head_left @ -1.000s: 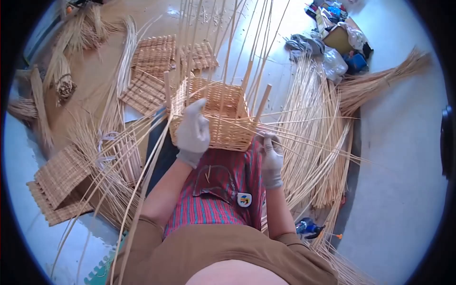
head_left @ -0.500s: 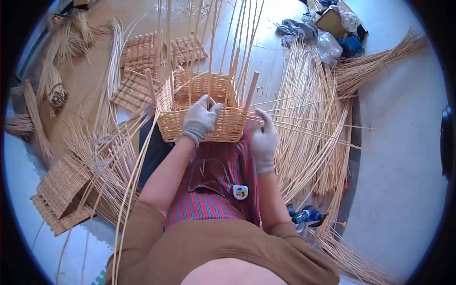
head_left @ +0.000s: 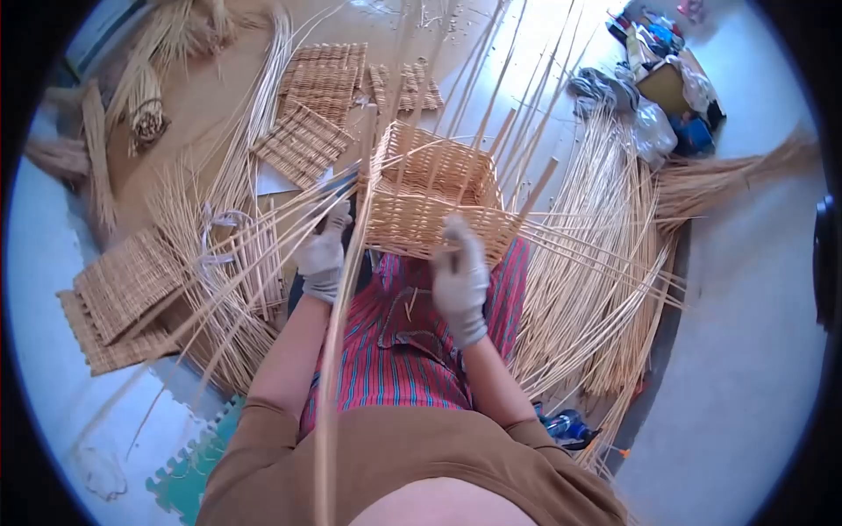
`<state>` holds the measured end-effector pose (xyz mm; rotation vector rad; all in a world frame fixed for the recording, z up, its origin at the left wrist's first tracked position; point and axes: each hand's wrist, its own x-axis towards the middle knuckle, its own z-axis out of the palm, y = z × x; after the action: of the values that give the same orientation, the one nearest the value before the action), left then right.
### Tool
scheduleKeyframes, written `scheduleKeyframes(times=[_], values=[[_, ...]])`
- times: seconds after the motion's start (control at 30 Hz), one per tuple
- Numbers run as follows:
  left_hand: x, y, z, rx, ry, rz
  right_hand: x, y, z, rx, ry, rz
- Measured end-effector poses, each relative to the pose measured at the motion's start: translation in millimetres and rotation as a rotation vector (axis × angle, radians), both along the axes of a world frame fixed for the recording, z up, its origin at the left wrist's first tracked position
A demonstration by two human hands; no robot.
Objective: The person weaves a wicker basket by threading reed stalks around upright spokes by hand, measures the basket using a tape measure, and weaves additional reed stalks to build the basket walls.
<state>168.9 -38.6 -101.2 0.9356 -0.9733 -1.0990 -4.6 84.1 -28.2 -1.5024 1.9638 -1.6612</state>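
Observation:
A wicker basket rests tilted on my lap, its upright stakes rising from the rim. My right hand, in a pale glove and smeared by motion, is in front of the basket's near wall. A gap shows between its thumb and fingers, and I see nothing held. My left hand, also gloved, is just left of the basket, fingers raised and apart beside the long loose weaving strands. Whether it touches them I cannot tell. More strands stick out from the basket's right side.
Woven panels lie on the floor beyond the basket, with more panels at left. A large spread of cane lies at right. Bundled reeds, a plastic bag and a blue tool are also around.
My left hand has let go of the basket's near rim and moved left to the strands. My right hand has come in to the near wall. The basket is turned and appears further right.

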Motion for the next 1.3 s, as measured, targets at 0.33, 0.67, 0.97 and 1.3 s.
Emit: scheduleKeyframes(times=[0.33,0.67,0.97,1.3], values=[[39,-56,10,-0.101,-0.198,-0.604,97,-28,63,0.001,0.450,0.559],[1,-113,26,-0.286,-0.165,-1.135,35,23,22,-0.027,-0.016,0.037],[-26,-73,24,-0.546,-0.292,-0.446,-38,-38,1,0.002,-0.662,-0.185],[-60,-98,-52,-0.129,0.267,-0.569,-23,-123,66,-0.177,-0.382,0.186]])
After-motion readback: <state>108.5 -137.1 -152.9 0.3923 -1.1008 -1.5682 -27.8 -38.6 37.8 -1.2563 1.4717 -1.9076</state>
